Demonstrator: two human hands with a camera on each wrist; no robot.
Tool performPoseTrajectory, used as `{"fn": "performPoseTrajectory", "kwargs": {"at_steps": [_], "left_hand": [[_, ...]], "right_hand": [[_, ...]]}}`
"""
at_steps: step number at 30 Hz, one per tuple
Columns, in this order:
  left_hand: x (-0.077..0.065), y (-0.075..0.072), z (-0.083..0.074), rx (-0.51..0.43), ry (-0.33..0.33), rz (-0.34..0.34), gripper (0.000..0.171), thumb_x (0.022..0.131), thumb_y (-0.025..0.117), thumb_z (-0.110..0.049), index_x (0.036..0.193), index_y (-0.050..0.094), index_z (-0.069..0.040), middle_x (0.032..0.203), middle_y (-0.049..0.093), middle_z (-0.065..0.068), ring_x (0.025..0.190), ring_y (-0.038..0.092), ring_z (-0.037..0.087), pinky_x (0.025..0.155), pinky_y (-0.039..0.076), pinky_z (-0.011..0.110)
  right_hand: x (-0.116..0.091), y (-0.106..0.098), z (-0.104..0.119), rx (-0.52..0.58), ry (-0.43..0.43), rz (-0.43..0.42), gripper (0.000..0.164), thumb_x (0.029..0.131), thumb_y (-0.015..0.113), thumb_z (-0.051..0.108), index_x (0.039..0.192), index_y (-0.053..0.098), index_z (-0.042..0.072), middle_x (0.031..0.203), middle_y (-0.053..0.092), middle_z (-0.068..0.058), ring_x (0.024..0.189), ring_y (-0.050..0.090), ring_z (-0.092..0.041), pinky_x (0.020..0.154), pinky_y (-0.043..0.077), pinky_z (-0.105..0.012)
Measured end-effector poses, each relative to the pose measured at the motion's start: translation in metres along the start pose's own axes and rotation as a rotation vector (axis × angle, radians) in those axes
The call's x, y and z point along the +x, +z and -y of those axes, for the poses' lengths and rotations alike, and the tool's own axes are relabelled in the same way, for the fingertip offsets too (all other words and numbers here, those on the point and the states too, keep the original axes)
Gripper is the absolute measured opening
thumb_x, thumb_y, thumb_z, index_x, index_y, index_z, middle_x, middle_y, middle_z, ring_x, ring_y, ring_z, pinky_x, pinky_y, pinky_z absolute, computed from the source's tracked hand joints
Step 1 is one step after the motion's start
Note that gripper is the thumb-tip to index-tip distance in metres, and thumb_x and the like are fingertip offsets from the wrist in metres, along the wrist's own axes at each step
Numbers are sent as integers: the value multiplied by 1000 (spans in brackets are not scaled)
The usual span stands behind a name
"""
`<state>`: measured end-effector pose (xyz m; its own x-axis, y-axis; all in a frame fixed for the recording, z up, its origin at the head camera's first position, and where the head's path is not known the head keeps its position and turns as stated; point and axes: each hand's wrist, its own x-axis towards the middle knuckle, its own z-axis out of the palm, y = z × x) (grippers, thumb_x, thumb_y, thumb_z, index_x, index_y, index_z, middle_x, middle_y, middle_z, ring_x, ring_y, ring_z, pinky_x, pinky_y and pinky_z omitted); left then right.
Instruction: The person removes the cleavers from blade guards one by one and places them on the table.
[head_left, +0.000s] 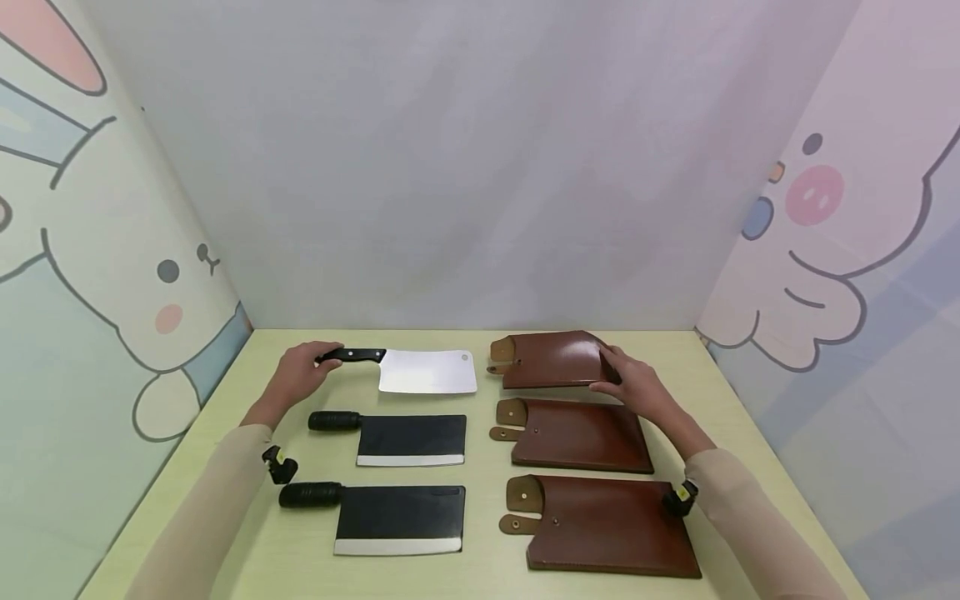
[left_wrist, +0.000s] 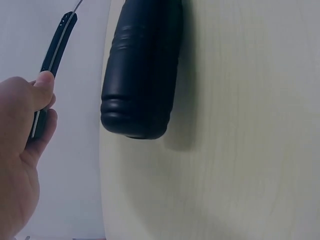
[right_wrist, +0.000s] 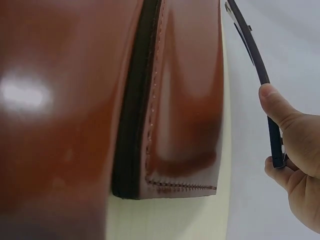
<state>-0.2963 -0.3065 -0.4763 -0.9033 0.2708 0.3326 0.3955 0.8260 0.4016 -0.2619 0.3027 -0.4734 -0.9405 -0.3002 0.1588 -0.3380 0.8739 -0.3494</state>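
At the back left, my left hand point(head_left: 302, 372) pinches the black handle point(head_left: 352, 355) of a cleaver with a bright silver blade point(head_left: 427, 372). The left wrist view shows thumb and fingers round that handle point(left_wrist: 59, 45). Opposite, my right hand point(head_left: 636, 385) grips the right end of the rearmost brown leather knife sheath point(head_left: 555, 360), which looks slightly raised at that end. Thumb and fingers hold the sheath's edge point(right_wrist: 260, 70) in the right wrist view. The cleaver's blade tip points toward the sheath's strap end, with a gap between them.
Two dark-bladed cleavers, a middle one point(head_left: 412, 437) and a front one point(head_left: 401, 518), lie on the pale table point(head_left: 480, 583) with handles leftward. Right of them lie a middle sheath point(head_left: 585, 435) and a front sheath point(head_left: 615, 525). A grey wall point(head_left: 472, 208) stands behind.
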Motion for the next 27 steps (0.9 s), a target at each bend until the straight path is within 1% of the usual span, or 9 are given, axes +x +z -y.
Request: {"fn": "performPoseTrajectory", "kwargs": {"at_steps": [6,12,16,21,27], "left_hand": [[3,1,5,4,-9,27,35,98,68,-8,130,65,6,126,66,29,115,63,48,96,49,62],[6,4,9,-7,-6,59,34,99,67,-7,131,65,6,126,66,29,115,62,49,96,49,63],[8,8,12,-5,-19,98,36,99,66,-8,132,64,6,126,65,30,116,62,48,96,49,62],[9,12,14,-4,-46,149,37,101,65,-11,133,63,7,128,64,31,119,59,49,98,47,63],[6,12,16,-6,-45,168,37,100,65,-9,132,62,8,125,62,32,117,58,50,98,46,64]], "right_hand": [[2,6,-7,4,5,10,86,92,77,37,153,37,-8,153,38,-37,133,46,-55,103,45,-65],[3,11,-11,13,21,30,86,93,76,38,155,36,-7,155,35,-36,136,43,-56,104,43,-65],[5,13,-12,8,30,48,87,93,75,39,155,35,-6,155,34,-37,137,42,-56,105,43,-65],[7,15,-15,-6,31,65,87,92,76,39,154,36,-7,155,35,-36,136,43,-55,105,43,-65],[10,19,-18,0,32,75,87,91,77,41,153,39,-7,154,36,-37,136,43,-55,105,44,-64]]}}
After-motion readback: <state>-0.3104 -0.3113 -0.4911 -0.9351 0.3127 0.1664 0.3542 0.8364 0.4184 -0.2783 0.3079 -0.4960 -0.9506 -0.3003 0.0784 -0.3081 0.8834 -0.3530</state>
